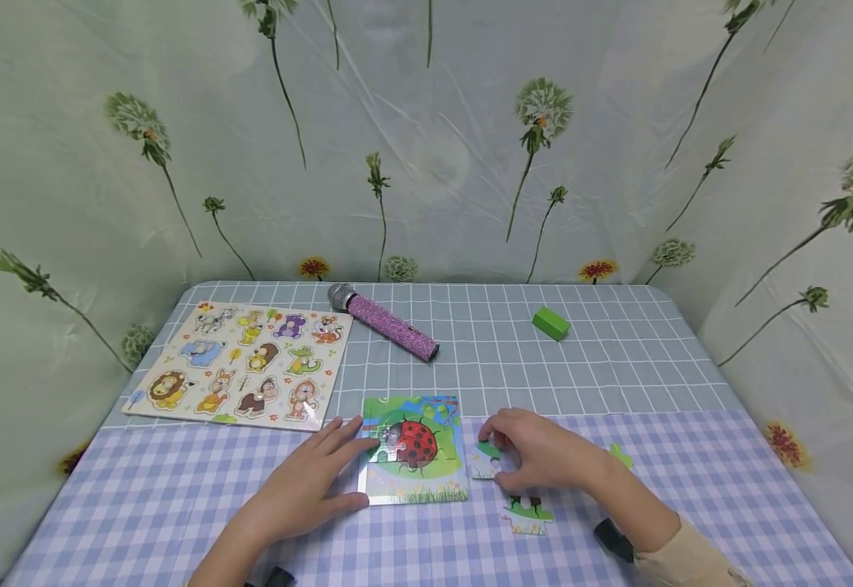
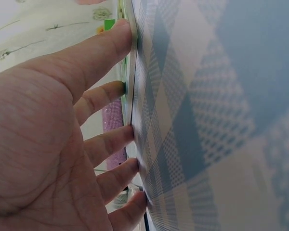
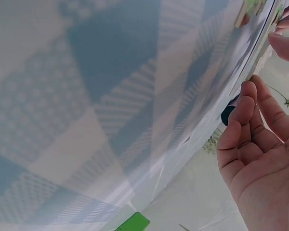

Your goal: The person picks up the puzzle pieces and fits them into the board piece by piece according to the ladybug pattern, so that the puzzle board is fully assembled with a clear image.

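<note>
A square ladybug puzzle (image 1: 426,481) lies flat on the checked cloth between the two hands. My left hand (image 1: 309,481) rests along its left side, fingers spread and fairly straight; the thumb (image 2: 118,36) and fingertips touch the edge in the left wrist view. Right of the puzzle, my right hand (image 1: 544,448) holds a loose puzzle piece (image 1: 483,466) between thumb and curled fingers (image 3: 243,103). The hand partly covers that piece, which shows green and pale flowery parts. Just below it lies another puzzle piece (image 1: 529,518) with a green strip and dark brown shapes.
A small green piece (image 1: 620,455) shows beyond the right forearm. An animal picture board (image 1: 246,359) lies at the back left, with a pink glittery microphone (image 1: 393,326) beside it. Further right sits a green block (image 1: 551,324). A flowered curtain (image 1: 441,163) hangs behind the table.
</note>
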`<state>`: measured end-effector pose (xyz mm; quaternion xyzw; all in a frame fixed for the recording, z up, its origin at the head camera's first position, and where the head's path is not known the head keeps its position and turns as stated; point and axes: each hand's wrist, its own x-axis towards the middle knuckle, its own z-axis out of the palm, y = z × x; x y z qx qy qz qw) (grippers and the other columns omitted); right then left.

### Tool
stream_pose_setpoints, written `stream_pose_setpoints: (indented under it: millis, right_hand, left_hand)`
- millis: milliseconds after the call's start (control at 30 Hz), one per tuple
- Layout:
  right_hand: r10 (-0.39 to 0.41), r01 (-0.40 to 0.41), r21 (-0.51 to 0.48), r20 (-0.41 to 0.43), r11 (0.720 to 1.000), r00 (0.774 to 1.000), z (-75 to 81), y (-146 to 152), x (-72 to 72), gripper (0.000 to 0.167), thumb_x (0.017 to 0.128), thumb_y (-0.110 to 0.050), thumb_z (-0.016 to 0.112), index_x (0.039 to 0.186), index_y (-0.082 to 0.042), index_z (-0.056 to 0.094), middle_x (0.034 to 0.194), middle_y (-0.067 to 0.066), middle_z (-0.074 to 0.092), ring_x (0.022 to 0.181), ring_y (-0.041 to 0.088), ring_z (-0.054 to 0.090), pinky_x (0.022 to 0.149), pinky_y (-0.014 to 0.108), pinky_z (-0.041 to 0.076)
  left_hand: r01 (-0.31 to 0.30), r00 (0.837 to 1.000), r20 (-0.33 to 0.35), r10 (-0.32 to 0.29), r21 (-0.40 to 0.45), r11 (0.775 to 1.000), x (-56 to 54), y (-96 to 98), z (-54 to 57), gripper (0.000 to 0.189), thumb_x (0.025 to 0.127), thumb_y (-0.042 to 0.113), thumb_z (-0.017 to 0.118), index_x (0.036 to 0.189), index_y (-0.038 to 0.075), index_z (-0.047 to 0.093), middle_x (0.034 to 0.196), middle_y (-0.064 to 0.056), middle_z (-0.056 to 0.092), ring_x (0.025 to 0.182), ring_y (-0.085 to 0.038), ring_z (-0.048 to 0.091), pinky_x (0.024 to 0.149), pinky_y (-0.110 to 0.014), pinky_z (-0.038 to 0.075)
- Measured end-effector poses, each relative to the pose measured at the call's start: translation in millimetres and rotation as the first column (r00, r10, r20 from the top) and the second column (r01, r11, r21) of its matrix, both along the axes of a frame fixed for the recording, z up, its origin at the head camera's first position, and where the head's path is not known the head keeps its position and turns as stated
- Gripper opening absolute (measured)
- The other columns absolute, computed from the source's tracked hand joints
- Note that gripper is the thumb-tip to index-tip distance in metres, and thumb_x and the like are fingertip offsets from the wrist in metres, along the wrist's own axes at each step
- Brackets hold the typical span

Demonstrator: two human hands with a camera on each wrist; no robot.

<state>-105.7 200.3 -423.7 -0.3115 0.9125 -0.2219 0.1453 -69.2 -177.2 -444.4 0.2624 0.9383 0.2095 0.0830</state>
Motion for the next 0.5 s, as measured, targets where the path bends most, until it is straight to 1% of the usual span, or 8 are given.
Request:
stream_pose_setpoints:
  millis: [100,333,500]
  right_hand:
    - [0.003,-0.003,-0.002,0.001,1.0,1.0,1.5,-1.9,-0.7,0.042,0.084,-0.025,0.086,0.121,-0.014,0.068,0.095,-0.012,0.057,0.09,0.004,0.052,0.08,0.023,0.05]
    - [0.044,-0.044,-0.006,-0.048,0.999,0.998,5.0,-9.3,-2.5,0.043,0.083,-0.025,0.085,0.121,-0.013,0.069,0.096,-0.01,0.059,0.091,0.004,0.053,0.083,0.025,0.053]
    - [0.065,-0.066,-0.018,-0.053,0.998,0.996,9.0,-13.8,-5.1,0.042,0.083,-0.022,0.086,0.12,-0.011,0.069,0.096,-0.008,0.062,0.091,0.006,0.055,0.082,0.025,0.054]
  left_hand:
    - [0.002,1.0,-0.002,-0.002,-0.004,1.0,-0.3,0.1,0.5,0.069,0.091,0.05,0.082,0.151,0.023,0.061,0.171,-0.013,0.044,0.157,-0.05,0.039,0.122,-0.071,0.04]
    - [0.006,1.0,-0.004,-0.006,-0.006,1.0,-1.0,0.3,0.9,0.069,0.091,0.05,0.081,0.151,0.023,0.061,0.17,-0.014,0.045,0.156,-0.05,0.04,0.121,-0.071,0.041]
    - [0.011,1.0,-0.026,-0.012,-0.007,1.0,-0.2,0.5,0.5,0.069,0.091,0.05,0.082,0.151,0.023,0.061,0.17,-0.015,0.045,0.155,-0.051,0.041,0.12,-0.071,0.042]
